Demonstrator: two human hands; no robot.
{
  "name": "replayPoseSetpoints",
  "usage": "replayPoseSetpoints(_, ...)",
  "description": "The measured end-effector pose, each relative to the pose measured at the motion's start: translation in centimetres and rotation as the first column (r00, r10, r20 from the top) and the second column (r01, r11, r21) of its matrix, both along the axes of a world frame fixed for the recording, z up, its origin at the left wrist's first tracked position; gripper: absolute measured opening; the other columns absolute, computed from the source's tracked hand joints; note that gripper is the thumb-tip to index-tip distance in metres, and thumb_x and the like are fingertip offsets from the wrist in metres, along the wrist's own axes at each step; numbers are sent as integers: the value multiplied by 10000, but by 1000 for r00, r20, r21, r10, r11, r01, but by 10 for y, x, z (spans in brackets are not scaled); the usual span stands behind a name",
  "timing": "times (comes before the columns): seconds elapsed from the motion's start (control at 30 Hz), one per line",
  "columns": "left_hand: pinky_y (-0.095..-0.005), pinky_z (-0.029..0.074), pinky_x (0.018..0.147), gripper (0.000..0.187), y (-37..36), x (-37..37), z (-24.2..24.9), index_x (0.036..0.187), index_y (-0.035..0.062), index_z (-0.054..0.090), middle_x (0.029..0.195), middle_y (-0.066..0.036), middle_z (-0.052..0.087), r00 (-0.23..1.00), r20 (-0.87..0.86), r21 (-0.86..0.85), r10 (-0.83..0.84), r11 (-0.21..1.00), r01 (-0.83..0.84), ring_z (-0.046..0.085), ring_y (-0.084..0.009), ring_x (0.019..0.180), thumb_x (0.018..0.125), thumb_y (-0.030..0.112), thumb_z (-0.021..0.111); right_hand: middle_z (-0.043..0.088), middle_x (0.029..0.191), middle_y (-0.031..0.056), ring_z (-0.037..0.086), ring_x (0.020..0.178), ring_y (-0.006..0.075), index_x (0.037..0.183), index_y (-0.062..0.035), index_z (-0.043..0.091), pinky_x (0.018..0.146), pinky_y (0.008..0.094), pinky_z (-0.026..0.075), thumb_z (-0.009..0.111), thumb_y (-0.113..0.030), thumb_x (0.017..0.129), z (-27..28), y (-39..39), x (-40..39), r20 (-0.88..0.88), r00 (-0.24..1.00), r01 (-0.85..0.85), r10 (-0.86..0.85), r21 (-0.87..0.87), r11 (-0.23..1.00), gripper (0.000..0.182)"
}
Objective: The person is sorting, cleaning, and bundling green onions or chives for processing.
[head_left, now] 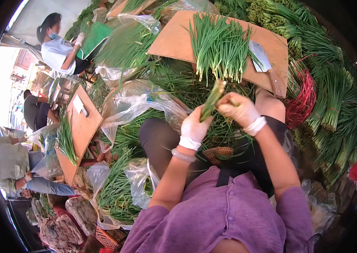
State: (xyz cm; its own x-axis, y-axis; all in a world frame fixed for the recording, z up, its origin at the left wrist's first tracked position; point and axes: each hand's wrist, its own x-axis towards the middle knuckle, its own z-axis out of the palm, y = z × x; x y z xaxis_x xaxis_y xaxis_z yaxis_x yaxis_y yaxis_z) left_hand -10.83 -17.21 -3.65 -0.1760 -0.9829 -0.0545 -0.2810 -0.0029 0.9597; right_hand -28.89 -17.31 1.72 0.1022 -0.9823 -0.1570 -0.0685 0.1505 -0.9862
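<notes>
My left hand, in a white glove, is closed around a small bunch of chives, its pale root ends pointing up and away. My right hand, also gloved, is just right of the bunch with its fingers pinched together. What those fingers hold, if anything, is too small to make out. Beyond my hands a wooden board bears several laid-out bunches of chives. A cleaver lies on the board to their right, its wooden handle towards me.
Tied chive bundles are heaped on the right, beside red ties. Clear plastic bags and loose chives lie left of my knees. A second board holds another cleaver. A co-worker sits at the upper left; other people are below.
</notes>
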Motion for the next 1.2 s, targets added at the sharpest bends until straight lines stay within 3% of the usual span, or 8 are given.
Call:
replayPoseSetpoints(0.03,-252,478,714,409,4,-4,5,1175,86,542,896,-68,635,994,103,-173,-18,984,35,593,-109,766,778,115,637,601,798,27,516,654,96,914,-11,598,594,234,441,635,-218,831,-20,-1,8,-70,997,4,-13,-125,992,226)
replayPoseSetpoints(0.1,-264,456,776,402,13,-8,26,1176,19,512,958,-58,617,969,-242,30,-58,997,67,571,-130,865,812,133,637,595,808,16,525,714,105,942,3,597,661,242,438,622,-159,832,-19,-3,20,294,956,37,-10,-85,996,198)
replayPoseSetpoints(0.2,-316,491,735,379,11,11,24,1163,55,508,964,-58,609,684,-717,451,138,839,304,604,-198,848,848,244,602,587,787,-11,497,690,60,944,-28,606,616,205,394,588,-128,832,2,-3,18,254,965,-90,70,66,994,151)
replayPoseSetpoints(0.57,-298,497,706,365,6,18,17,1114,30,519,950,-58,600,739,-658,407,148,895,183,602,-186,804,766,16,627,587,755,10,513,665,78,979,-27,609,586,216,425,593,-153,830,-1,-8,11,193,981,-30,-2,166,986,196)
replayPoseSetpoints(0.7,-263,485,780,381,6,7,20,1077,39,519,985,-47,586,796,-576,354,186,934,38,588,-143,848,736,-92,625,617,786,79,550,689,133,922,-31,617,644,262,441,681,-212,765,-24,-6,25,-241,968,-105,71,-133,986,247)
replayPoseSetpoints(0.8,-249,469,678,362,5,12,22,1081,31,509,902,-30,576,760,-603,386,242,922,13,570,-123,762,753,-74,620,586,732,6,531,678,74,868,10,602,607,219,436,645,-172,807,-22,-6,22,-314,945,-121,95,-63,991,196)
replayPoseSetpoints(1.07,-271,465,587,340,-3,36,8,1111,1,525,828,-40,587,754,-613,357,236,934,-2,538,-133,668,777,-14,583,637,821,18,536,629,66,838,-55,588,529,187,418,517,-248,904,-5,-6,-1,191,981,47,-42,-23,999,216)
replayPoseSetpoints(1.2,-281,471,554,310,-4,46,11,1083,-11,540,746,-47,572,711,-639,359,295,931,-63,541,-148,618,776,-4,586,590,678,-16,398,490,22,735,-90,594,436,165,291,534,-296,898,18,-19,-36,329,848,483,-415,-156,862,269)
